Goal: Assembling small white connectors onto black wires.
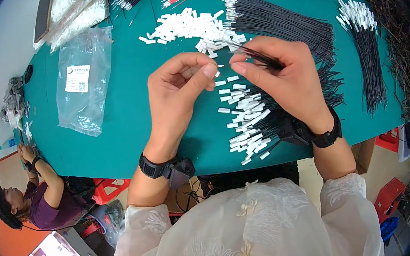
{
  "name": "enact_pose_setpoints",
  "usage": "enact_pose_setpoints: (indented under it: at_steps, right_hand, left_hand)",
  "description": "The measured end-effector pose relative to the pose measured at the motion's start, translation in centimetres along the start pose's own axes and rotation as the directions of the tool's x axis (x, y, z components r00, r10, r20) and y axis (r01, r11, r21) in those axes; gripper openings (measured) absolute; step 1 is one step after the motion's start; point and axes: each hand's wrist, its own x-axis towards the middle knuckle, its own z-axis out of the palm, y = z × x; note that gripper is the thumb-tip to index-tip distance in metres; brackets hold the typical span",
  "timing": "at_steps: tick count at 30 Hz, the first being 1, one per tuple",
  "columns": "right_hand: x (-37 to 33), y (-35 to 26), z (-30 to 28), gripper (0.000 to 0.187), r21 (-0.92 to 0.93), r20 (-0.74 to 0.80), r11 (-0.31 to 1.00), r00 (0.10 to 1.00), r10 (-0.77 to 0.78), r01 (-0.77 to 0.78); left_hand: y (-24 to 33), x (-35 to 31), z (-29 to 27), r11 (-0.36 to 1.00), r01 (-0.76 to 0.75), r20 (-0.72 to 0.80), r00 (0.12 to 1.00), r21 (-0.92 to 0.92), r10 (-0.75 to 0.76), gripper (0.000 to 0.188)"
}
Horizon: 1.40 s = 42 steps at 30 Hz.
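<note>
A white rectangular label [77,78] is the only clearly printed piece, stuck on the clear plastic bag [82,114] that lies on the green desk [130,119], toward the person's left. It bears a dark header line of characters beside a small logo, rows of fine print too small to read, and a square QR code [82,87] at lower right.

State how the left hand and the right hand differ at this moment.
The left hand pinches what looks like a small white piece; the right hand grips a bunch of black wires.
The left hand's fingers point up and right in the picture; the right hand's point left.
Both are bare, above the green table, with black straps at the wrists.
</note>
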Motion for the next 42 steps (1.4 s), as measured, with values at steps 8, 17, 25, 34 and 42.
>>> enact_pose_setpoints:
  at_steps: [8,17,25,34,42]
  right_hand:
    - [-0.12,-0.12,0.14,0.015,-0.036,-0.096,0.999,0.995,0.033,-0.036]
    - [-0.09,-0.11,0.03,0.016,-0.036,-0.098,0.998,0.994,0.049,-0.053]
    - [-0.1,-0.1,-0.08,0.017,-0.062,-0.097,0.996,0.994,0.053,-0.06]
    - [-0.1,-0.08,0.04,0.017,-0.043,-0.089,0.997,0.994,0.062,-0.066]
    - [-0.13,-0.2,0.19,0.017,-0.036,-0.095,0.999,0.995,0.006,-0.009]
  left_hand:
    - [0.25,0.14,0.19,0.992,0.065,-0.046,0.996,-0.112,-0.071,0.017]
    - [0.05,0.17,-0.04,0.981,0.081,-0.062,0.994,-0.177,-0.093,0.016]
    - [0.08,0.15,-0.09,0.983,0.09,-0.052,0.994,-0.157,-0.099,0.016]
    - [-0.05,0.1,-0.11,0.989,0.068,-0.049,0.996,-0.132,-0.075,0.016]
    - [0.03,-0.01,0.05,0.995,0.043,-0.039,0.998,-0.092,-0.047,0.016]
